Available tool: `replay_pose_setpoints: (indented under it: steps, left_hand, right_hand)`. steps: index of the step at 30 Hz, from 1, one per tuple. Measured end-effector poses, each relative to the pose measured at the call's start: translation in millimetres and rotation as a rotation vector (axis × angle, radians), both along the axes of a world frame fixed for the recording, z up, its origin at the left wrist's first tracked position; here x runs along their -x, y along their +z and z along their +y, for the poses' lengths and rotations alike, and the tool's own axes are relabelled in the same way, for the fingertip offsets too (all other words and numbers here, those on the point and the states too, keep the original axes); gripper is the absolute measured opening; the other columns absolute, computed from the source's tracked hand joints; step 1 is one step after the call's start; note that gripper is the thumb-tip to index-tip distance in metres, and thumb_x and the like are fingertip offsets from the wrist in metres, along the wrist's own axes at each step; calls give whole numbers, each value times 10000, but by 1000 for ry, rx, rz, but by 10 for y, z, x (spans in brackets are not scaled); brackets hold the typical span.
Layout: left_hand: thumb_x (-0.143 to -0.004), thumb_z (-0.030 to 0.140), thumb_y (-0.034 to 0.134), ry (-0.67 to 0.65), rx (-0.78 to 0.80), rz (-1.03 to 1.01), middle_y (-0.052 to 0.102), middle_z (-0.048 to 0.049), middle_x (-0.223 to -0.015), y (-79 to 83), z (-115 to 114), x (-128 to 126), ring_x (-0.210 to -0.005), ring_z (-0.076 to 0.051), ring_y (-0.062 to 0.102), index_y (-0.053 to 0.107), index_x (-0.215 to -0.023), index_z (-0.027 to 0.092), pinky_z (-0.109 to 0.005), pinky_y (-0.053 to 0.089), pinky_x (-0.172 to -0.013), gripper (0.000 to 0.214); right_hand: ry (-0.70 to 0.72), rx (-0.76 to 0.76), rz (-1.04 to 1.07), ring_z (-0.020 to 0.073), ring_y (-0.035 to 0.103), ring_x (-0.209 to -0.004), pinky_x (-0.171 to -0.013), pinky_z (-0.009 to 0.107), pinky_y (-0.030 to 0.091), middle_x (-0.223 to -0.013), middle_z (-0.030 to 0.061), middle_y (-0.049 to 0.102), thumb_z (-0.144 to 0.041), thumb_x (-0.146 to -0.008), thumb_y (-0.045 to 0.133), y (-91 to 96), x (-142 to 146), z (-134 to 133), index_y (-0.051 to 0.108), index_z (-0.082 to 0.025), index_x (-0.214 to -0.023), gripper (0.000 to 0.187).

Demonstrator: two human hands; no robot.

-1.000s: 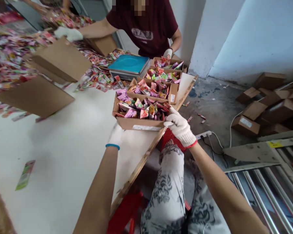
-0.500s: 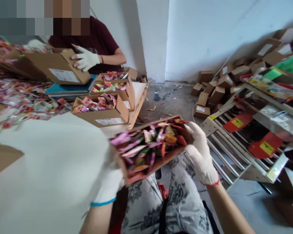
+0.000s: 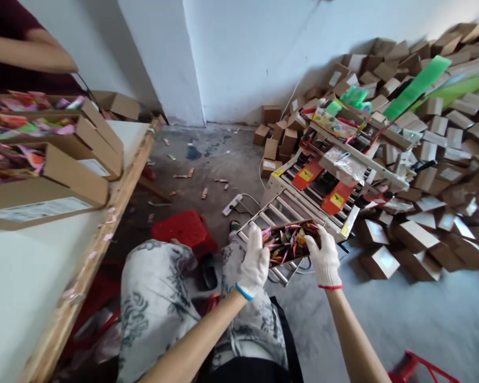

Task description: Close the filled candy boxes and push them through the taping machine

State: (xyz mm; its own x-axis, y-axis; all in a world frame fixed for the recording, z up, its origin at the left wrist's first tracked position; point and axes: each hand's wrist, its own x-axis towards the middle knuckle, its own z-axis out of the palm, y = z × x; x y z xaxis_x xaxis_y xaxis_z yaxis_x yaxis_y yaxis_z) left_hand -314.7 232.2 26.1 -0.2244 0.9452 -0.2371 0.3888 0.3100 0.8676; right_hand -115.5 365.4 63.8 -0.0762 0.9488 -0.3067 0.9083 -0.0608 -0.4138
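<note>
Between my two gloved hands is an open cardboard box [image 3: 272, 264] full of small colourful packets [image 3: 289, 242]. My left hand [image 3: 254, 264], in a white glove with a blue cuff, grips its left end. On the right end, my right hand [image 3: 325, 259] is closed, its white glove edged in red. The box is over the near end of a roller conveyor [image 3: 281, 205], in front of my knees. Whether it touches the rollers I cannot tell. The fingers beneath the box are hidden.
On the left, a wood-edged table [image 3: 122, 199] bears filled cardboard boxes [image 3: 75, 183], with a co-worker's arm [image 3: 32, 53] behind. A taping machine [image 3: 335, 159] stands on the conveyor. Many cartons [image 3: 419, 239] are heaped at right. A red stool [image 3: 183, 231] and a power strip [image 3: 232, 205] are on the floor.
My hands have carried the filled box away from beside the table, rightward and forward to the conveyor. The view has swung right, so the co-worker's hands are out of sight.
</note>
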Motion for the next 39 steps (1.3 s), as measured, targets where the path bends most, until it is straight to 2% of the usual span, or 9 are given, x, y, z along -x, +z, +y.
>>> replay_pose_setpoints:
  steps: [5,10,13,20,25,28,32,36,39]
  left_hand:
    - [-974,466,534,-584,-313,188,297,-105,-1670,196,543,123,-1578,-304,162,283,-1606,268,-567,125,-1293,709]
    - [-1006,489,458,-801,-58,148,218,-123,-1688,83,858,-28,-1575,-285,177,273,-1609,149,-458,171,-1297,718]
    - [-997,425,485,-824,42,126,234,-166,-1673,-9,868,-133,-1557,-293,243,276,-1601,109,-463,222,-1277,713]
    - [-996,403,498,-783,91,72,575,-180,-1457,-1,872,-95,-1377,-324,527,509,-1444,128,-475,435,-1145,526]
    - [-1054,352,357,-495,68,-213,532,-65,-1531,-98,830,26,-1403,-201,517,449,-1509,230,-359,411,-1206,479]
    - [-1054,315,375,-338,-66,-238,555,-95,-1505,-18,749,112,-1407,-186,514,453,-1502,194,-356,423,-1213,471]
    - [-995,234,478,-402,-369,-217,541,-60,-1519,113,766,389,-1450,-206,463,471,-1483,277,-427,383,-1244,490]
    - [-990,278,406,-306,-140,-94,362,-66,-1644,-112,970,653,-1534,-260,314,274,-1607,250,-520,277,-1280,631]
    - [-922,199,378,-476,-15,-112,444,-43,-1597,-310,982,609,-1483,-230,413,311,-1606,240,-439,399,-1231,689]
  right_hand:
    - [230,71,13,277,623,-1070,-948,417,493,-1151,125,669,-544,-989,467,90,-27,81,616,-216,-1356,514]
    - [575,213,-6,235,611,-944,-862,340,452,-1011,104,690,-428,-1046,380,119,-28,244,725,-197,-1049,415]
    - [640,265,-56,209,585,-886,-830,312,417,-913,76,662,-387,-1041,390,142,28,300,702,-192,-847,416]
    - [593,277,-156,216,591,-880,-779,313,392,-893,64,660,-328,-1047,362,113,181,334,713,-225,-908,391]
    - [379,191,-513,267,629,-871,-744,357,394,-910,140,689,-301,-1009,409,-230,506,321,708,-162,-940,337]
    - [368,142,-633,312,639,-895,-804,407,403,-909,179,699,-332,-980,461,-383,656,339,727,-144,-940,328]
    - [391,183,-630,303,652,-842,-980,486,359,-866,195,697,-318,-974,439,-422,691,355,744,-130,-902,365]
    - [390,92,-631,313,635,-844,-1015,535,328,-848,196,682,-303,-951,447,-416,676,302,739,-119,-891,350]
    - [360,42,-607,317,615,-887,-1008,528,343,-851,195,668,-296,-933,473,-431,641,288,724,-115,-877,314]
